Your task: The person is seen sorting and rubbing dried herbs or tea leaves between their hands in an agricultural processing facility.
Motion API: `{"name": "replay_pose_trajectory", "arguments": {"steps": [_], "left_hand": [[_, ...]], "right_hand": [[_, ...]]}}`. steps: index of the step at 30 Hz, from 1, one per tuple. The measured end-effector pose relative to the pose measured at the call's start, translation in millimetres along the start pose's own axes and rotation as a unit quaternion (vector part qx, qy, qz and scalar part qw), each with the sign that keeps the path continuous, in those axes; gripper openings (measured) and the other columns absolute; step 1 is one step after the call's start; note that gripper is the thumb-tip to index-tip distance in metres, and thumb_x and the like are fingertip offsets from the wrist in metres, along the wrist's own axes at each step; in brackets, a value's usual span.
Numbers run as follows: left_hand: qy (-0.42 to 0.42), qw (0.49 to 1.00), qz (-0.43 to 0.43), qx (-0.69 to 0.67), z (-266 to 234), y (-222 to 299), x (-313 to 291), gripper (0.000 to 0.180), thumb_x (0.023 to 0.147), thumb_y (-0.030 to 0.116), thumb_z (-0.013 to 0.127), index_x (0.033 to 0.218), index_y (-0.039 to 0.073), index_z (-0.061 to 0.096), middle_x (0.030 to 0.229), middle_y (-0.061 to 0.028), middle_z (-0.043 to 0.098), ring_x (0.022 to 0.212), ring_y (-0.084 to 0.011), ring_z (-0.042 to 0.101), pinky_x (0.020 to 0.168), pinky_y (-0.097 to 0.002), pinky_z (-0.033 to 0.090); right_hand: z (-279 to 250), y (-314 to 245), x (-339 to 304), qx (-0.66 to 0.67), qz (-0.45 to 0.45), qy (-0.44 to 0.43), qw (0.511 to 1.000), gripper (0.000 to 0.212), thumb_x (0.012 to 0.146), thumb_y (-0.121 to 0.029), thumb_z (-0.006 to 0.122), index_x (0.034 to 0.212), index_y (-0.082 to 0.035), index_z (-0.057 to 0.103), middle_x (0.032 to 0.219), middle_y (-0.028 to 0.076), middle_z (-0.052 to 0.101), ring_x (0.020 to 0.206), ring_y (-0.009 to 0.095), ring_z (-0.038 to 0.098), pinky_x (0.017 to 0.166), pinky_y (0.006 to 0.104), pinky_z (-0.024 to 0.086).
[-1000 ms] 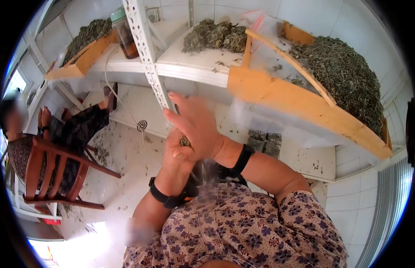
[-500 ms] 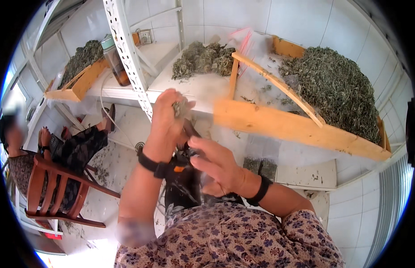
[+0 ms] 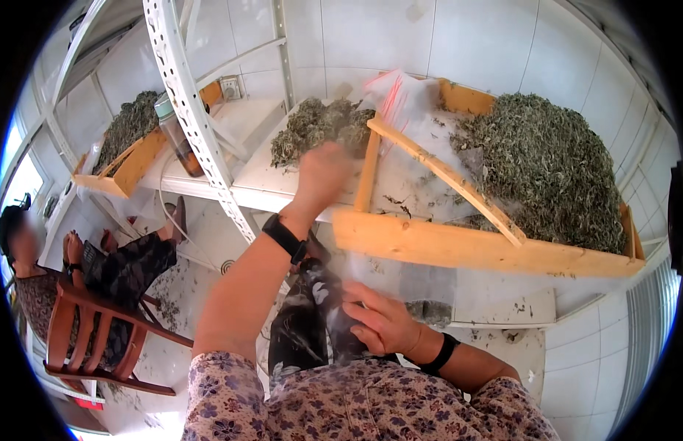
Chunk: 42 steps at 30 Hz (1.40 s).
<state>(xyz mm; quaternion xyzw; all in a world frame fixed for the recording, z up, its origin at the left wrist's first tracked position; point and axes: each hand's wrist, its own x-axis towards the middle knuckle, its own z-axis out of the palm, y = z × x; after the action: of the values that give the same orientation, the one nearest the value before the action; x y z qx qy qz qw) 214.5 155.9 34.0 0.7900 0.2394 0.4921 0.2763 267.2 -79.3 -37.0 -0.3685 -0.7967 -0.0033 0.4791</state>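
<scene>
My left hand [image 3: 325, 173] reaches over the front edge of the white shelf [image 3: 264, 176], at the near side of a pile of dried grey-green herb clumps [image 3: 312, 125]. It is smeared by motion, and its fingertips are hidden behind the back of the hand. Above my lap, my right hand [image 3: 384, 323] hovers with its fingers bent and apart; nothing shows in it. A black band circles each wrist. Right of the clumps, a larger heap of loose dried herb [image 3: 547, 169] fills a wooden-sided tray [image 3: 466, 244].
A wooden strip [image 3: 448, 180] slants across the tray, near clear plastic bags with red edges [image 3: 389, 99]. A perforated white post [image 3: 183, 110] rises at left beside a jar [image 3: 178, 140]. Further left, another person sits on a brown wooden chair [image 3: 99, 331] near another herb tray [image 3: 124, 176].
My left hand has moved from above my lap, where it held a small grey-green clump, forward and right to the pile. That clump no longer shows. My right hand has dropped slightly.
</scene>
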Motion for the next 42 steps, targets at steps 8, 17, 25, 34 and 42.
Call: {"name": "replay_pose_trajectory", "arguments": {"steps": [8,17,25,34,42], "left_hand": [[-0.077,0.965,0.164,0.189,16.0,7.2,9.3,0.019,0.072,0.025,0.059,0.077,0.007,0.060,0.082,-0.0090,0.058,0.079,-0.0284,0.054,0.068,-0.0413,0.042],[0.007,0.946,0.169,0.276,8.2,8.3,2.1,0.037,0.071,0.027,0.060,0.101,0.007,0.050,0.100,-0.0123,0.048,0.097,-0.0322,0.041,0.085,-0.0489,0.027],[0.025,0.963,0.146,0.225,-17.1,9.2,-27.9,0.048,0.073,0.026,0.061,0.112,0.001,0.047,0.112,-0.0202,0.045,0.104,-0.0390,0.039,0.092,-0.0477,0.026],[0.046,0.994,-0.006,0.102,-66.8,-19.2,-89.1,0.051,0.087,0.011,0.052,0.132,-0.004,0.032,0.142,-0.0190,0.025,0.134,-0.0269,0.017,0.106,-0.0346,0.016],[0.025,0.998,0.001,0.056,-67.6,2.3,-124.7,0.049,0.085,0.011,0.054,0.128,-0.005,0.036,0.137,-0.0240,0.029,0.131,-0.0359,0.021,0.106,-0.0417,0.016]], "right_hand": [[5.8,4.4,-3.1,0.001,0.032,0.006,0.999,0.034,0.076,-0.004,0.058,0.110,-0.003,0.053,0.121,0.021,0.048,0.089,0.028,0.061,0.077,0.0329,0.051],[10.6,6.8,0.4,0.030,0.046,0.030,0.998,0.034,0.073,-0.001,0.060,0.107,-0.002,0.054,0.120,0.021,0.049,0.087,0.027,0.061,0.076,0.0325,0.051],[4.4,1.0,-1.0,0.057,0.065,0.004,0.996,0.033,0.076,-0.002,0.060,0.108,-0.003,0.055,0.117,0.016,0.052,0.095,0.030,0.058,0.080,0.0331,0.049],[-99.0,-57.0,37.6,0.376,0.093,-0.133,0.912,0.030,0.083,-0.010,0.057,0.112,-0.003,0.054,0.105,0.015,0.058,0.088,0.029,0.060,0.074,0.0358,0.048],[-262.4,-34.5,79.8,-0.077,0.223,0.016,0.972,0.032,0.083,-0.015,0.055,0.112,-0.002,0.056,0.097,0.015,0.063,0.091,0.026,0.061,0.079,0.0358,0.048]]}}
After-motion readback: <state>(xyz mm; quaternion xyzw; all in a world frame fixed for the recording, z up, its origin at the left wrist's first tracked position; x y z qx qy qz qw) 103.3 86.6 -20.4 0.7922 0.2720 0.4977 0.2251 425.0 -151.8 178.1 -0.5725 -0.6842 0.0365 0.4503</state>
